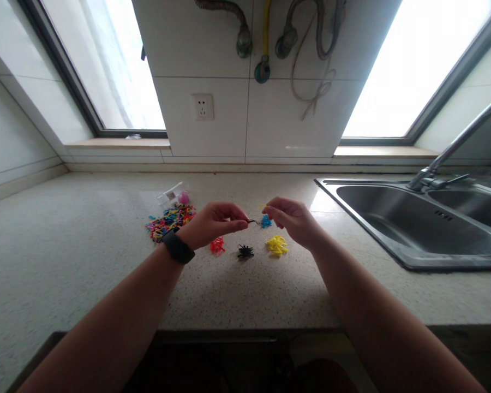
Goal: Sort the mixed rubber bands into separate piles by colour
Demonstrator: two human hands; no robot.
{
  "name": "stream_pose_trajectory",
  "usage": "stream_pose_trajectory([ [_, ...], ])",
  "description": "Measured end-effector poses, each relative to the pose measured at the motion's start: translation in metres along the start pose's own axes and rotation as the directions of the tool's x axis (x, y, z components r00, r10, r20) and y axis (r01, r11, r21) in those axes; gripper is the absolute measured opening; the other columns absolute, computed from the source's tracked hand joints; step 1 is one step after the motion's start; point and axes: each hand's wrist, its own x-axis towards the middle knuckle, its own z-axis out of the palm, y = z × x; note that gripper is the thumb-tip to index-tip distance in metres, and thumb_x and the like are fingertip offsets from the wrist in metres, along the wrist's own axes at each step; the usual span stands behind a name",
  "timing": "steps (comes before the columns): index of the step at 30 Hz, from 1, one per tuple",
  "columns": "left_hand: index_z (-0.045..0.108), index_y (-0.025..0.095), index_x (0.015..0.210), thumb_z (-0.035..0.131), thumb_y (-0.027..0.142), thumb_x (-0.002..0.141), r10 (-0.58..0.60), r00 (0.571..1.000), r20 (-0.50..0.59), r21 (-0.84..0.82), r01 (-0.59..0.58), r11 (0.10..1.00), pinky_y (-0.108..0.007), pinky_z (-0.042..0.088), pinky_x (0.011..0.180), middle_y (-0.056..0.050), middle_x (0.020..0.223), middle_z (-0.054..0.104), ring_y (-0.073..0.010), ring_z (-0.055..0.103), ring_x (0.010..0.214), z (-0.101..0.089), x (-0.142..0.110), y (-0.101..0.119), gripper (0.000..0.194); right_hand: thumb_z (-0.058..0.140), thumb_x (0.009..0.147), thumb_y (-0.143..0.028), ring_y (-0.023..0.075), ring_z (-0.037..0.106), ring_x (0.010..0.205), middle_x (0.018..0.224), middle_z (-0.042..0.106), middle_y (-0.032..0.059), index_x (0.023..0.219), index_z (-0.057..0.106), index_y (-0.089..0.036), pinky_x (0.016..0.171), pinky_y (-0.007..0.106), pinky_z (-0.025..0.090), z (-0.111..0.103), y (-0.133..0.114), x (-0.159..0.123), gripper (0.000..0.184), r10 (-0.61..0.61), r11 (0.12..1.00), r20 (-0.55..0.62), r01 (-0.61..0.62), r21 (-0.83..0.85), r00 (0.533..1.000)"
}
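My left hand (pixel 213 222) pinches a small black rubber band (pixel 252 221) at its fingertips above the speckled counter (pixel 65 245). My right hand (pixel 292 218) is closed in a pinch beside it, with a bit of yellow band (pixel 263 206) at its fingertips. Below the hands lie small sorted heaps: red bands (pixel 217 245), black bands (pixel 245 251), yellow bands (pixel 276 245) and blue bands (pixel 265 221). A mixed, many-coloured pile of bands (pixel 169 219) lies left of my left hand. A black watch (pixel 177 246) is on my left wrist.
A steel sink (pixel 417 224) with a tap (pixel 454 147) sits at the right. A clear packet and a pink object (pixel 183 197) lie behind the mixed pile. The tiled wall holds a socket (pixel 203 106) and hoses (pixel 265 38). Windows flank it.
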Motion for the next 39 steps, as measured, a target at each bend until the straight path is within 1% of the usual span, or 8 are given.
stream_pose_trajectory([
  [8, 0.072, 0.014, 0.087, 0.08, 0.03, 0.08, -0.002, 1.0, -0.004, 0.012, 0.002, 1.0, -0.02, 0.044, 0.062, -0.001, 0.076, 0.067, -0.0085, 0.056, 0.068, -0.0005, 0.0003, -0.0019, 0.019, 0.066, 0.088, -0.037, 0.0079, 0.042, 0.052, 0.057, 0.051, -0.0051, 0.079, 0.068, -0.019, 0.05, 0.027, 0.032, 0.0001, -0.0017, 0.0002, 0.02, -0.013, 1.0, 0.009, 0.013, 0.006, 1.0],
  [17, 0.072, 0.014, 0.085, 0.08, 0.028, 0.08, -0.007, 1.0, 0.003, -0.003, 0.008, 1.0, -0.019, 0.042, 0.059, 0.0, 0.074, 0.066, -0.0078, 0.054, 0.066, -0.0003, 0.0002, 0.0006, 0.017, 0.066, 0.088, -0.036, 0.0076, 0.042, 0.052, 0.057, 0.051, -0.0052, 0.078, 0.068, -0.019, 0.049, 0.026, 0.033, 0.0003, -0.0011, -0.0002, 0.02, -0.016, 1.0, 0.008, 0.016, -0.002, 1.0],
  [26, 0.072, 0.014, 0.086, 0.08, 0.03, 0.079, -0.017, 1.0, -0.004, 0.01, 0.017, 1.0, -0.02, 0.043, 0.06, 0.0, 0.075, 0.066, -0.0083, 0.055, 0.067, -0.0004, 0.0001, -0.0006, 0.018, 0.066, 0.089, -0.036, 0.0079, 0.043, 0.053, 0.058, 0.052, -0.0049, 0.079, 0.068, -0.019, 0.05, 0.026, 0.033, -0.0006, 0.0004, 0.0001, 0.02, -0.017, 1.0, 0.009, 0.017, 0.0, 1.0],
  [34, 0.072, 0.015, 0.085, 0.079, 0.026, 0.081, -0.001, 1.0, 0.008, -0.001, 0.001, 1.0, -0.018, 0.042, 0.059, 0.0, 0.076, 0.067, -0.0075, 0.054, 0.067, -0.0009, -0.0003, 0.0, 0.014, 0.066, 0.088, -0.036, 0.0083, 0.044, 0.054, 0.06, 0.053, -0.0043, 0.078, 0.068, -0.019, 0.05, 0.026, 0.034, -0.0008, 0.0009, -0.0004, 0.019, -0.012, 1.0, 0.011, 0.012, 0.004, 1.0],
  [39, 0.072, 0.015, 0.085, 0.079, 0.029, 0.081, -0.011, 1.0, 0.011, -0.005, 0.011, 1.0, -0.018, 0.041, 0.057, 0.0, 0.074, 0.066, -0.0077, 0.053, 0.065, -0.0006, -0.0005, -0.0001, 0.016, 0.066, 0.088, -0.036, 0.0084, 0.043, 0.055, 0.06, 0.053, -0.0042, 0.078, 0.068, -0.019, 0.05, 0.027, 0.034, -0.0005, -0.0003, -0.0002, 0.02, -0.013, 1.0, 0.012, 0.013, -0.001, 1.0],
])
